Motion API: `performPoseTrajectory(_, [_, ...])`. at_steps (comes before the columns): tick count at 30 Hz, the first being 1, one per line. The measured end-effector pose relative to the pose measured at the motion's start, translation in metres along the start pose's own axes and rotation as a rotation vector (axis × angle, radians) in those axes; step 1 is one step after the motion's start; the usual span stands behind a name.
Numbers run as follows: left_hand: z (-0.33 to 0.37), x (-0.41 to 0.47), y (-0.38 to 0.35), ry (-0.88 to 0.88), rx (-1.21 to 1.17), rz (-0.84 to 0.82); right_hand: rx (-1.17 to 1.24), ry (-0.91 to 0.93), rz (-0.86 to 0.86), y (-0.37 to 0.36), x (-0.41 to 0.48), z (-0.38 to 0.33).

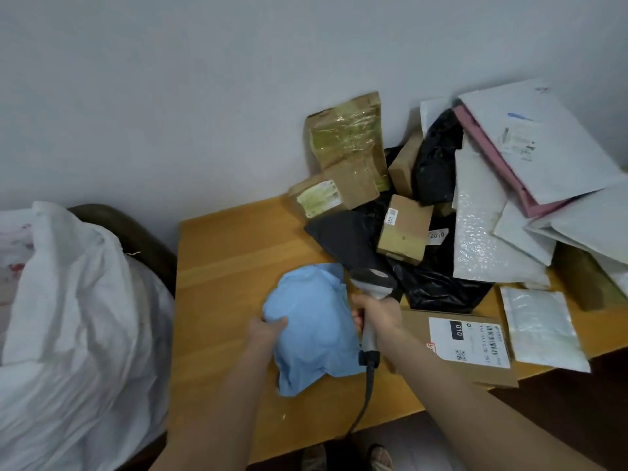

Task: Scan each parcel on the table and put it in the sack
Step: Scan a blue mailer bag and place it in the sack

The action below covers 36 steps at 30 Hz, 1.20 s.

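Gripping the grey handle of the corded scanner (373, 278), the right hand (377, 316) holds it just beside the soft blue parcel (316, 334), whose near left edge the left hand (266, 329) pinches on the wooden table (231, 253), the white sack (78, 300) standing left and a heap of parcels (404, 232) behind.

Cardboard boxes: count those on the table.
5: tall taped box at back, green-labelled box below it, plain box beside black bag, small box mid-pile, flat box nearest. Others may be hidden.

Plain pale grey wall (170, 79) behind a wooden table (231, 249). Dark rounded form (136, 229) at left, possibly a chair back
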<state>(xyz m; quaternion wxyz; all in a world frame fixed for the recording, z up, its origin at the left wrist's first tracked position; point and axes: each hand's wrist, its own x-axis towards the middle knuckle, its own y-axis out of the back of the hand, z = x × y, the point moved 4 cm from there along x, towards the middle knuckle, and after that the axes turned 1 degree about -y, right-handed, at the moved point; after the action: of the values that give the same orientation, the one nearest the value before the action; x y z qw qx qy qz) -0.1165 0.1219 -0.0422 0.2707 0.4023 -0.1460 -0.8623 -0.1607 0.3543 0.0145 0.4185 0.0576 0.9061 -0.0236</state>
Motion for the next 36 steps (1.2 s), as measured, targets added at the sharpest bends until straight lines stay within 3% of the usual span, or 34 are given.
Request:
performPoseTrajectory(3, [0.022,0.002,0.010,-0.064,0.038,0.069,0.004,0.004,-0.022,-0.006,0.002,-0.008])
performPoseTrajectory(6, [0.061,0.002,0.032,-0.236,-0.018,0.135,0.021,0.053,-0.008,-0.012,-0.001,-0.024])
performPoseTrajectory(10, [0.121,-0.007,0.075,-0.697,0.167,0.293,0.098,0.122,-0.013,-0.030,-0.011,-0.048])
performPoseTrajectory(13, [0.136,-0.011,0.097,-0.862,0.249,0.309,0.127,0.165,0.007,-0.046,-0.018,-0.058])
performPoseTrajectory(18, [0.080,0.003,0.108,-0.756,0.443,0.134,0.114,0.163,-0.006,-0.069,-0.021,-0.053])
performPoseTrajectory(21, [0.030,0.020,0.107,-0.468,0.509,0.013,0.062,0.135,-0.030,-0.082,-0.016,-0.036])
performPoseTrajectory(23, [0.008,0.029,0.110,-0.263,0.441,-0.003,0.016,0.115,-0.056,-0.094,-0.013,-0.025])
performPoseTrajectory(27, [-0.002,0.041,0.129,-0.045,0.106,0.154,-0.068,0.117,-0.114,-0.125,-0.008,-0.017])
performPoseTrajectory(29, [0.003,0.054,0.140,-0.063,0.271,0.235,-0.106,0.117,-0.143,-0.142,-0.006,-0.017])
performPoseTrajectory(32, [0.024,0.077,0.146,-0.231,0.533,0.255,-0.168,0.102,-0.181,-0.164,0.003,-0.011])
performPoseTrajectory(36, [0.024,0.102,0.132,-0.264,0.586,0.003,-0.231,0.081,-0.165,-0.175,0.015,0.007])
